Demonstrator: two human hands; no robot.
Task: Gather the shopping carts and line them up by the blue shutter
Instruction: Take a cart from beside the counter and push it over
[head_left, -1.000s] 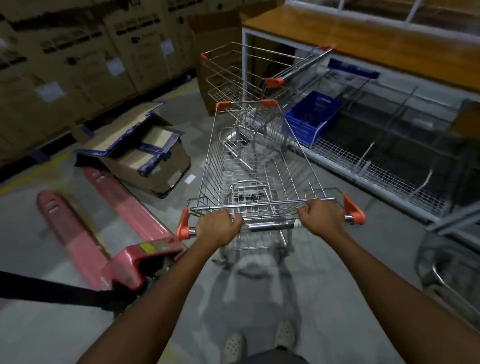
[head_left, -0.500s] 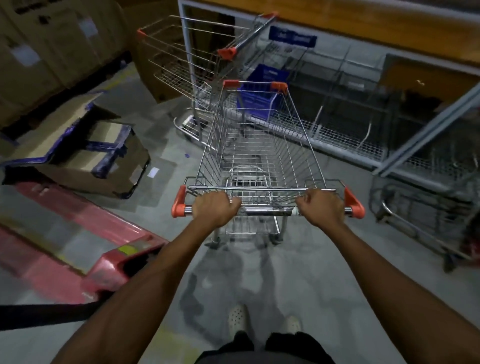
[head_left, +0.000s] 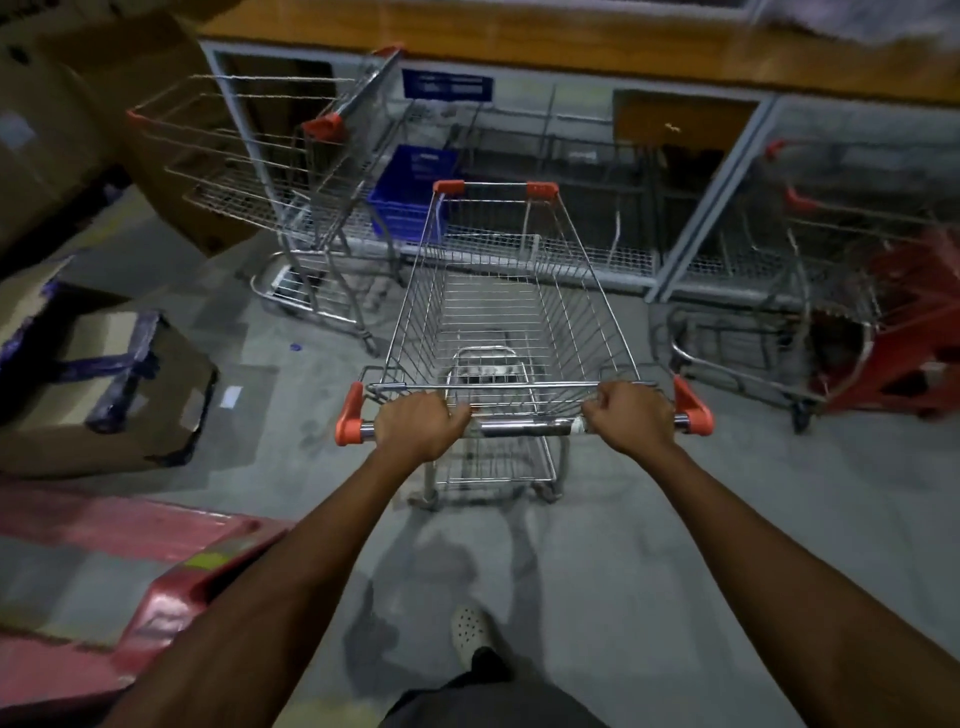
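Note:
An empty wire shopping cart with orange corner caps stands straight in front of me on the grey floor. My left hand and my right hand both grip its chrome handle bar. A second cart stands ahead to the left, its handle toward the shelving. A third cart is at the right beside something red. No blue shutter is in view.
Low wire shelving under an orange board runs across ahead, with a blue crate on it. Cardboard boxes lie at left. A red pallet jack sits at lower left, close to my left arm.
The cart and I have swung to the right: the shelving now lies straight ahead, the second cart shifted left, and a third cart came into view at right. Both hands kept their grip.

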